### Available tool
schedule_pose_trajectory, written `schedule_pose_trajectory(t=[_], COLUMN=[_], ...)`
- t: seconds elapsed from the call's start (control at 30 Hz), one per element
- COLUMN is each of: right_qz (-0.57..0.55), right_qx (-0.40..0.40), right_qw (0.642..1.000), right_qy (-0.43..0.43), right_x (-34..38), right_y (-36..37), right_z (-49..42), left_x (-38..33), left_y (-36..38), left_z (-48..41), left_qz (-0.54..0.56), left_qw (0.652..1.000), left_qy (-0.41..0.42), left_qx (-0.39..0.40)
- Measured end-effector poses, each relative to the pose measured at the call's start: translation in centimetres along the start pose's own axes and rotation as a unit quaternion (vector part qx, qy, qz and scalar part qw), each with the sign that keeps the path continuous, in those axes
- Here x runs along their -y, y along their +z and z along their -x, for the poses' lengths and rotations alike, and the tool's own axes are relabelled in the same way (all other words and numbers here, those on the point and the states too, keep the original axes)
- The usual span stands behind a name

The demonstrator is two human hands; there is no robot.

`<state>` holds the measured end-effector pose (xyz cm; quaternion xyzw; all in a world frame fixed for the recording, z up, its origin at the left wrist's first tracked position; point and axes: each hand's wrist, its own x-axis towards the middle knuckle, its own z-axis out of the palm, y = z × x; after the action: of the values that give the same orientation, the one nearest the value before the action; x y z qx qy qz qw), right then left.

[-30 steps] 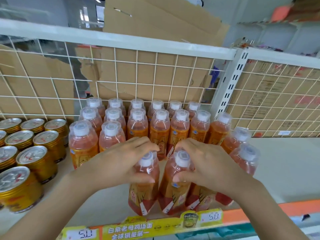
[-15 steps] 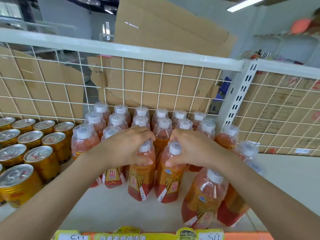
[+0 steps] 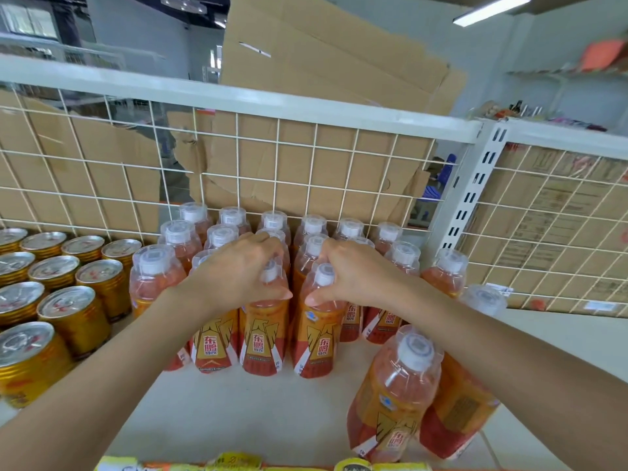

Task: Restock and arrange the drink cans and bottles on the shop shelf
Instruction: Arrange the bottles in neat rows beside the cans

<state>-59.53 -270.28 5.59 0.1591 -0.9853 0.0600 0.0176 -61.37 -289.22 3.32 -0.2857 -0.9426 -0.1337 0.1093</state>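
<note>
Bottles (image 3: 311,229) of orange drink stand in rows on the shelf (image 3: 238,413) against the wire grid (image 3: 278,171), labels reading 东鹏. The left hand (image 3: 238,273) grips one front bottle (image 3: 261,334) by the neck, and the right hand (image 3: 356,273) grips the neighbouring bottle (image 3: 317,338). Gold cans (image 3: 81,314) stand at the grid's left end, cardboard (image 3: 299,164) behind it, two more bottles (image 3: 394,399) well forward of it.

Just the one feed here, guys: I'm watching a wide-angle cam riding on the person's head, pointing forward and tilting down onto the flat white shop shelf (image 3: 238,413). It's sitting really close, so the white-capped orange plastic drink bottles (image 3: 261,345) are filling mid-frame, and both bare forearms (image 3: 102,385) are showing at the bottom corners. The white wire-grid back panel (image 3: 311,180) is bowing from the lens, and the yellow paper price strip (image 3: 234,462) is just clipping the bottom edge.
</note>
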Motion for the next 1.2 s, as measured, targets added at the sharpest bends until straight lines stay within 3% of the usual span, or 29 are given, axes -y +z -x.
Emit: schedule_pose_trajectory(t=[0.27,0.5,0.73,0.9,1.0,1.2], right_qz=[-0.023,-0.016,-0.018,-0.060,-0.079,-0.094], right_qx=[-0.046,-0.048,0.004,0.077,0.027,-0.208], right_qw=[0.999,0.999,1.000,0.995,0.996,0.965], right_qy=[0.008,0.007,-0.007,0.000,0.040,0.126], right_x=[0.4,0.4,-0.2,-0.8,-1.4,-2.4], right_y=[0.4,0.6,0.6,-0.5,-1.6,-2.1], right_z=[0.3,0.3,0.0,0.8,2.6,9.8], left_x=[0.0,0.1,0.9,1.2,1.0,-0.2], left_y=[1.2,1.2,1.1,1.4,1.2,1.5], left_z=[0.2,0.7,1.0,1.0,1.3,1.9], left_qz=[-0.047,-0.097,-0.132,-0.077,-0.029,0.058], left_qw=[0.995,0.991,0.984,0.986,0.987,0.977], left_qy=[0.010,0.039,0.093,0.116,0.123,0.162], left_qx=[-0.090,-0.089,-0.070,-0.087,-0.102,-0.126])
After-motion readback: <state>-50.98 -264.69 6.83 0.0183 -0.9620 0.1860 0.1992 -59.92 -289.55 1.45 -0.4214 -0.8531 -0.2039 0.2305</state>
